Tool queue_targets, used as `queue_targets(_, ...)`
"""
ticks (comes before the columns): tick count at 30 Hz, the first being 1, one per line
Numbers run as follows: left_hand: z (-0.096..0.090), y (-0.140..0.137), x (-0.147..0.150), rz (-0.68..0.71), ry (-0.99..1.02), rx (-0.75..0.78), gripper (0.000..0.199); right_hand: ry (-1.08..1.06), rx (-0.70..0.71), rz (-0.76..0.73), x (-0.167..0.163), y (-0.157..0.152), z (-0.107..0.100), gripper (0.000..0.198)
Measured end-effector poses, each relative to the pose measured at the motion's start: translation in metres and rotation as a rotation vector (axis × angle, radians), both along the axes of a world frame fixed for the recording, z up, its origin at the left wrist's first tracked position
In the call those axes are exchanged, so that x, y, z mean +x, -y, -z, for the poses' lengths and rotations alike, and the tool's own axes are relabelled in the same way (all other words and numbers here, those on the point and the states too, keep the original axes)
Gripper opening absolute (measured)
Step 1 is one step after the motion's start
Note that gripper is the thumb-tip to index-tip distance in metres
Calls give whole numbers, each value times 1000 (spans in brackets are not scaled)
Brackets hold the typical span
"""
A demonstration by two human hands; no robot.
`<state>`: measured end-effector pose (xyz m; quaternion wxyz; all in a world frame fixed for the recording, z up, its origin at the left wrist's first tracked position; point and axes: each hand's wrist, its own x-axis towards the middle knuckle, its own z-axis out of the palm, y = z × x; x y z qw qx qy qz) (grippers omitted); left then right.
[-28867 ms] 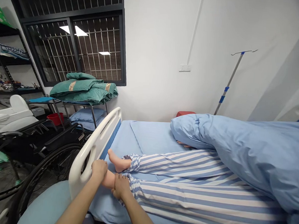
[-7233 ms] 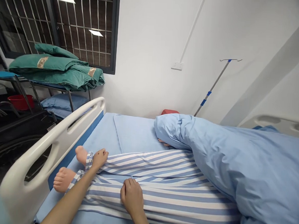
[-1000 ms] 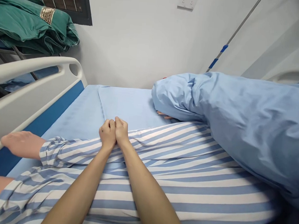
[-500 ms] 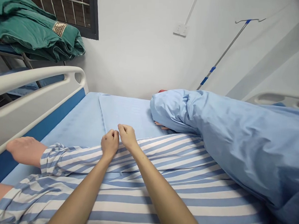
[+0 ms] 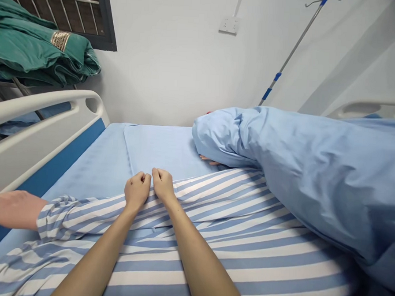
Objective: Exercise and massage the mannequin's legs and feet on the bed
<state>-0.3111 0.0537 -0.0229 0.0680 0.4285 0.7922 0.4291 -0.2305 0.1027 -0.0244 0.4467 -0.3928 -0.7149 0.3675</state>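
Observation:
Both my hands are closed into fists, side by side at the far edge of the far leg of blue-and-white striped trousers [image 5: 221, 191]. My left hand [image 5: 137, 190] has its knuckles up and its thumb side turned toward the other fist. A small gap separates it from my right hand [image 5: 163, 184], whose fingers are curled in. Nothing shows inside either fist. The trousers are on a figure lying on the bed, with a bare foot [image 5: 15, 209] at the left. Light blue bedding [image 5: 303, 158] covers the figure's upper part; fingertips [image 5: 210, 160] stick out from under it.
A blue sheet [image 5: 94, 160] covers the bed. The white and blue bed end board [image 5: 49, 127] stands at the left, a green folded cover [image 5: 40, 51] behind it. Along the wall are a socket [image 5: 229, 25] and a drip pole [image 5: 293, 51]. Another bed board [image 5: 358, 108] rises at the right.
The view has tilted and turned slightly, so the bed and figure sit a little differently in the picture. Both fists stay closed at about the same part of the far leg.

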Motion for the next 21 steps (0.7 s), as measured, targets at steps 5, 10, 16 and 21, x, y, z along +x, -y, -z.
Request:
queue_targets(5, -38, -24, 23, 14, 538, 170, 24, -269, -185, -42, 4, -7, -1, 40)
queue_targets(10, -46, -41, 48, 17, 526, 317, 25, -503, -397, -70, 9, -13, -2, 38)
queue_targets(16, -5, -32, 49, 12, 230, 223, 31, -545, -336, -13, 11, -14, -2, 34)
queue_targets(21, -7, -30, 48, 23, 207, 201, 32, -505, -324, -2, 10, -12, -2, 33)
